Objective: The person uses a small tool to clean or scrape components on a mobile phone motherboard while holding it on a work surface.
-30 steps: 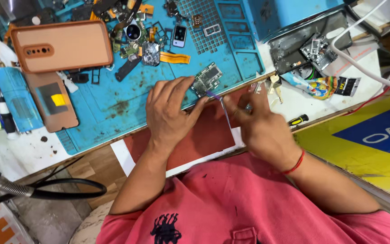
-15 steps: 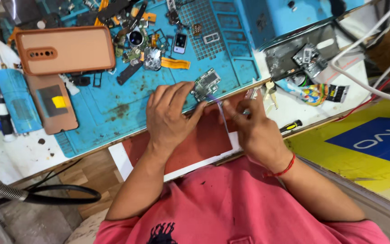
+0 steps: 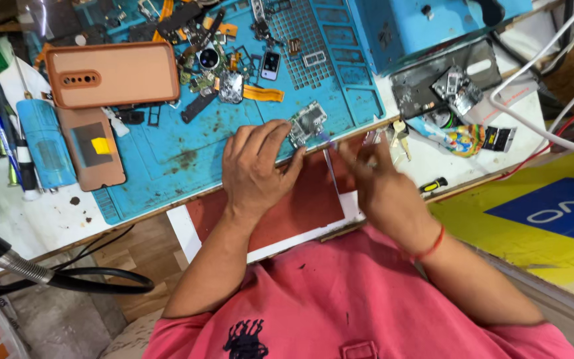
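The left hand (image 3: pixel 255 167) lies fingers-down on the near edge of the blue work mat (image 3: pixel 167 149), its fingertips pressing a small silver circuit board (image 3: pixel 308 122) flat against that edge. Just right of the board, the right hand (image 3: pixel 381 189) is blurred but seems pinched around thin tweezers (image 3: pixel 328 166), tips pointing at the board. It looks like the step of picking at or lifting a part off the board; the next move likely calls for a firm hold-down and a fine, steady tweezer tip.

Blue mat (image 3: pixel 167 159), peach phone case (image 3: pixel 117 74), red board (image 3: pixel 300 206).
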